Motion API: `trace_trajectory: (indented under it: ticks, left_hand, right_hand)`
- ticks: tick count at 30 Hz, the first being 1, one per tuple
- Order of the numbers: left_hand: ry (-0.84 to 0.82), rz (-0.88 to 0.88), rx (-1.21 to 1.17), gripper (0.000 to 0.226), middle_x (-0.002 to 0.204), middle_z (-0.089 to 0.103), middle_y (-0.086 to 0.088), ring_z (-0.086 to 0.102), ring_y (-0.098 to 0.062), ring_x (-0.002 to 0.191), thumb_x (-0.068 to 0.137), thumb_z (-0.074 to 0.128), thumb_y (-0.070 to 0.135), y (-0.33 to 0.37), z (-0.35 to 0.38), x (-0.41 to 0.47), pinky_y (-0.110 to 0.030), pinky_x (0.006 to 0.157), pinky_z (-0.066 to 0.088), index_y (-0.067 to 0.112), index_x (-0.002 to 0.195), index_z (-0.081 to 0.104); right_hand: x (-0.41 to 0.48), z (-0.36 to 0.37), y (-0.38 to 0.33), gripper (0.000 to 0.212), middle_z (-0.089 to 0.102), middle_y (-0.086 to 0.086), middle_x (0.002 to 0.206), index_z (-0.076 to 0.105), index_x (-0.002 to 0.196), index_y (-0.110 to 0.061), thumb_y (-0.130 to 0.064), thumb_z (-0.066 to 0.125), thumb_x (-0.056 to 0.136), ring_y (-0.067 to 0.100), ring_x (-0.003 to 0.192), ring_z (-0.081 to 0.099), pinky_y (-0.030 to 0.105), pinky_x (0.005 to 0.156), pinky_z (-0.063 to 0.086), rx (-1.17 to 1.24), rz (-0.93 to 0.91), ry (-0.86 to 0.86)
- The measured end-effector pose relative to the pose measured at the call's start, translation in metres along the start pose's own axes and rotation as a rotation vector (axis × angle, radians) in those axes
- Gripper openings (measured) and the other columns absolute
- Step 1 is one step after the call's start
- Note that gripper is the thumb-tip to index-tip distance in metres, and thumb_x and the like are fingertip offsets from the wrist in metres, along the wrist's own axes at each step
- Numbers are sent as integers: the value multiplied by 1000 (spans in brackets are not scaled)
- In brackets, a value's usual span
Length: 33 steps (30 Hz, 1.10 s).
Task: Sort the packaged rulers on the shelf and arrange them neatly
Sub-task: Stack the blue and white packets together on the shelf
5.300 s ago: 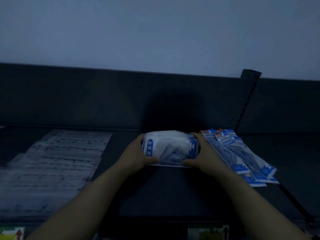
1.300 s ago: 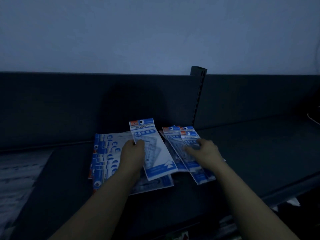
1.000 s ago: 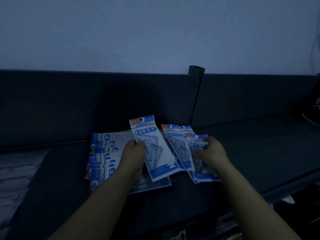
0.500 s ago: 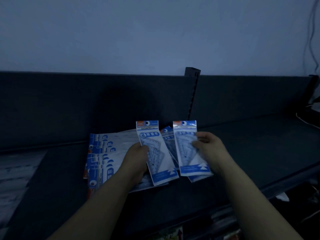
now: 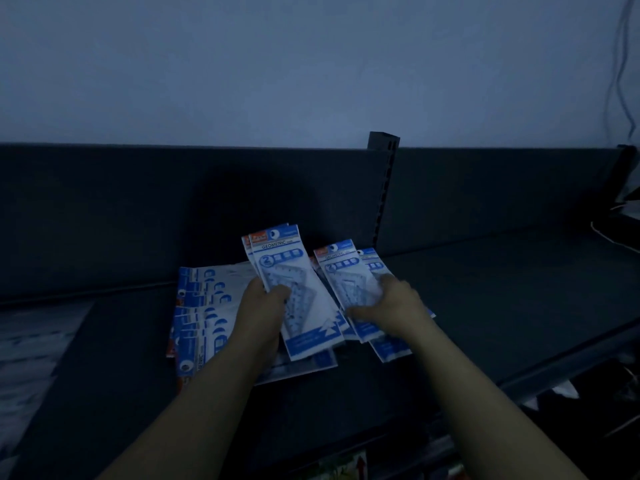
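1. The left hand (image 5: 263, 306) has the two held packs (image 5: 294, 282) up off the shelf. They are tilted, with the thumb across the front, the fingers curled behind, and "GEOMETRIC" readable on the header.
2. The right hand (image 5: 391, 306) lies on the fanned packs (image 5: 346, 275) just beside them, fingers bent over the top one and thumb stretched left. Whether it pinches a pack, I cannot tell.
3. That fan lies overlapping on the dark shelf (image 5: 502, 306), headers toward the back panel (image 5: 138, 209), its lower half hidden by the right hand.
4. To the left lies a flat stack (image 5: 204, 317) of ruler packs, and the left forearm covers its right side.
5. A slotted post (image 5: 384, 188) rises behind the fan.
6. Pale sheets (image 5: 31, 351) lie at far left, too dim to read.
7. Cables (image 5: 620, 64) hang down the wall at top right.
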<state>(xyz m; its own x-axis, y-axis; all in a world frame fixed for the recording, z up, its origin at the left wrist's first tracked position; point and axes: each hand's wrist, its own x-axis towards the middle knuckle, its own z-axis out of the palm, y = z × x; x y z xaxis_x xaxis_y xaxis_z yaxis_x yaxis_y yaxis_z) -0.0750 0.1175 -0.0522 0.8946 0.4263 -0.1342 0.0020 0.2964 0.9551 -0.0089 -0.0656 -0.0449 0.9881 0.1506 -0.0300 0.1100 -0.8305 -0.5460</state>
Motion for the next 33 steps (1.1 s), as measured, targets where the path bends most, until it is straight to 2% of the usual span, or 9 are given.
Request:
trace_trajectory:
  ticks: [2, 5, 8, 12, 15, 18, 23, 29, 33]
  left_hand:
    - [9, 1, -12, 16, 92, 64, -11, 63, -25, 76, 97, 45, 2, 0, 1, -1, -32, 61, 49, 8, 107, 55]
    - [1, 8, -31, 18, 90, 63, -7, 61, -23, 77, 98, 43, -1, -1, 3, 0, -32, 64, 49, 11, 101, 56]
    - [-12, -8, -54, 23, 98, 62, -8, 61, -26, 87, 99, 42, 2, -5, 6, 1, -38, 78, 51, 9, 118, 51]
    - [-99, -10, -74, 22, 102, 68, -9, 66, -25, 91, 94, 56, 9, -10, 10, -1, -38, 80, 55, 8, 117, 55]
    - [-48, 70, 91, 32, 111, 65, -12, 65, -27, 99, 90, 62, 6, -15, 9, 2, -37, 82, 54, 7, 121, 53]
    - [19, 70, 94, 32, 112, 63, -12, 62, -29, 102, 92, 59, 5, -14, 2, 8, -43, 90, 52, 8, 123, 51]
    - [41, 39, 29, 30, 109, 62, -15, 63, -30, 95, 92, 54, 1, -14, -3, 15, -38, 80, 52, 6, 122, 50]
    - [26, 64, 60, 33, 114, 61, -14, 62, -28, 97, 93, 52, -2, -19, 0, 14, -39, 83, 51, 8, 124, 49]
    - [-10, 44, 18, 33, 112, 62, -12, 62, -24, 93, 94, 49, -2, -20, 4, 14, -33, 74, 51, 8, 126, 47]
  right_hand:
    - [4, 0, 0, 81, 54, 7, 127, 41, 136, -9, -41, 79, 71, 22, 110, 54, 28, 81, 47, 81, 42, -18]
    - [7, -3, 3, 20, 56, 8, 85, 56, 98, -5, -24, 56, 92, 14, 67, 51, 25, 54, 39, 253, 17, 92]
    - [-1, -8, 1, 18, 52, 8, 71, 57, 86, -3, -19, 51, 94, 16, 58, 45, 26, 52, 36, 551, 17, 156]
    - [-19, -2, -17, 10, 58, -4, 60, 62, 80, -12, -13, 63, 90, 3, 41, 49, 18, 43, 38, 726, -76, -91]
    - [-13, 6, -17, 16, 62, -1, 67, 66, 89, -5, -21, 65, 88, 4, 53, 55, 14, 48, 41, 631, -114, -12]
    - [6, 5, 1, 39, 66, 6, 99, 64, 104, -12, -45, 62, 83, 21, 94, 61, 27, 74, 49, 114, -56, 219]
    - [17, 4, 12, 88, 51, 10, 133, 42, 137, -11, -56, 75, 68, 30, 122, 46, 36, 97, 44, -86, 46, 32]
    - [14, -2, 12, 20, 63, 9, 99, 56, 104, -8, -25, 54, 93, 19, 77, 57, 32, 65, 48, 313, 9, 214]
    - [0, -6, 0, 17, 59, 13, 77, 60, 87, -6, -19, 53, 94, 23, 68, 54, 33, 63, 44, 777, 40, 115]
